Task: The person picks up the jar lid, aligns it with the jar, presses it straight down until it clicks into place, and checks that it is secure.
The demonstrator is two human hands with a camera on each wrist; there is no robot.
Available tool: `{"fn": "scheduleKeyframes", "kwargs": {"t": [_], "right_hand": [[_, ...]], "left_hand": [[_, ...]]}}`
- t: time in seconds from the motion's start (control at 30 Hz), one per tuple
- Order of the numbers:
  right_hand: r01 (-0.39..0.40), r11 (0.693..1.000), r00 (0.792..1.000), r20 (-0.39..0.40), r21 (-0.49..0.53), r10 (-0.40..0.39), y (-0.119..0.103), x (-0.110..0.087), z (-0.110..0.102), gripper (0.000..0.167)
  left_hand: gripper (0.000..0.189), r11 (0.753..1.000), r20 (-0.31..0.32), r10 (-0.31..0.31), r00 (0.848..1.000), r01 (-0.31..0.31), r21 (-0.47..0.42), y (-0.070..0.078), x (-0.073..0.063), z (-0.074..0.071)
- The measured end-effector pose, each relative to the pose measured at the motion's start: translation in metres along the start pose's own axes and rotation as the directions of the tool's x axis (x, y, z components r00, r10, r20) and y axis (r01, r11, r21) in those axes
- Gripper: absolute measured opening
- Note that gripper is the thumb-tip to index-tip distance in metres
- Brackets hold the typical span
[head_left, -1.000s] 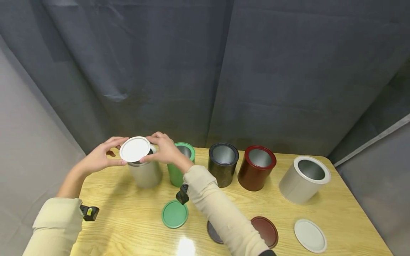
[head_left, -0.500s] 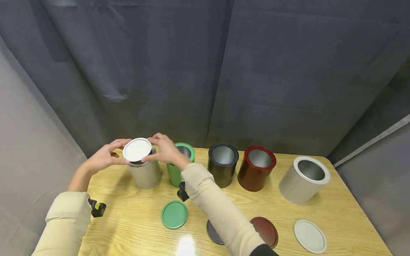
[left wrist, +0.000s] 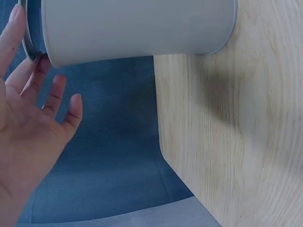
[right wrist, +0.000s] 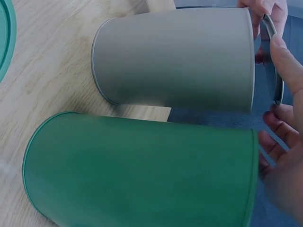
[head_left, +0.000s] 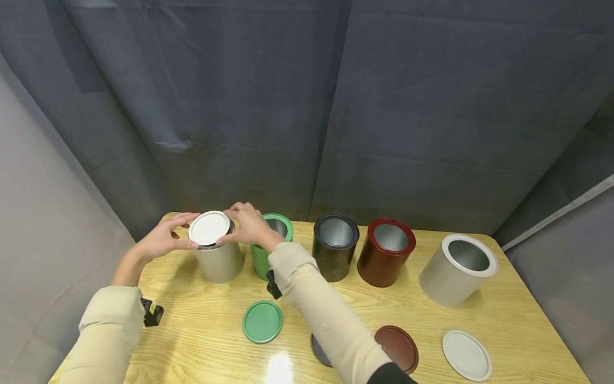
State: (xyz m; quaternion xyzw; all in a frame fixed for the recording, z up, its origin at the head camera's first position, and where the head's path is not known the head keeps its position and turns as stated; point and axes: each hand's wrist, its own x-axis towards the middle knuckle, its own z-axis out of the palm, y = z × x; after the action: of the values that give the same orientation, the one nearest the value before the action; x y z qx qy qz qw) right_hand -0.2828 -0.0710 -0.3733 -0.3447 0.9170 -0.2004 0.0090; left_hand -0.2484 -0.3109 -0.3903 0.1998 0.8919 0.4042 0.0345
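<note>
Just above the mouth of a light grey can (head_left: pixel 219 264), a round white lid (head_left: pixel 209 228) is held between both hands. My left hand (head_left: pixel 160 238) pinches its left edge with thumb and fingers. On the opposite edge, my right hand (head_left: pixel 248 226) pinches the rim the same way. A dark gap shows between lid and can; in the right wrist view the lid (right wrist: pixel 271 61) stands apart from the can's rim. Close to the right hand is a green can (head_left: pixel 261 261), uncovered and partly behind that hand.
A black can (head_left: pixel 333 261), a red can (head_left: pixel 381 264) and a pale can (head_left: pixel 446 277) stand uncovered to the right. On the table lie a green lid (head_left: pixel 262 321), a black lid (head_left: pixel 320 352) partly under the right sleeve, a red lid (head_left: pixel 397 349) and a white lid (head_left: pixel 467 355).
Both hands have brought the lid slightly right and down, closer over the grey can's mouth. The left forearm has shifted right. The other cans and lids stay put.
</note>
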Motion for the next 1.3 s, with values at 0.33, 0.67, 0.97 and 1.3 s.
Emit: {"fn": "scheduleKeyframes", "kwargs": {"t": [0.33,0.67,0.97,1.3], "right_hand": [[-0.032,0.998,0.999,0.018,-0.060,0.033,-0.002,0.001,0.007,0.077],[-0.043,0.994,0.999,0.029,-0.098,0.046,-0.002,0.002,0.011,0.077],[-0.028,0.991,0.998,0.052,-0.128,0.035,-0.003,0.002,0.014,0.075],[-0.030,0.990,0.997,0.067,-0.139,0.039,-0.003,0.000,0.014,0.074]], "left_hand": [[0.067,1.000,0.018,-0.011,1.000,0.011,0.010,-0.005,-0.002,0.001],[0.070,1.000,0.046,-0.010,0.999,0.011,-0.029,-0.007,-0.001,0.002],[0.071,0.997,0.059,-0.056,0.997,0.059,-0.052,-0.007,-0.005,0.003],[0.071,0.994,0.026,-0.077,0.997,0.078,-0.075,-0.006,-0.007,0.005]]}}
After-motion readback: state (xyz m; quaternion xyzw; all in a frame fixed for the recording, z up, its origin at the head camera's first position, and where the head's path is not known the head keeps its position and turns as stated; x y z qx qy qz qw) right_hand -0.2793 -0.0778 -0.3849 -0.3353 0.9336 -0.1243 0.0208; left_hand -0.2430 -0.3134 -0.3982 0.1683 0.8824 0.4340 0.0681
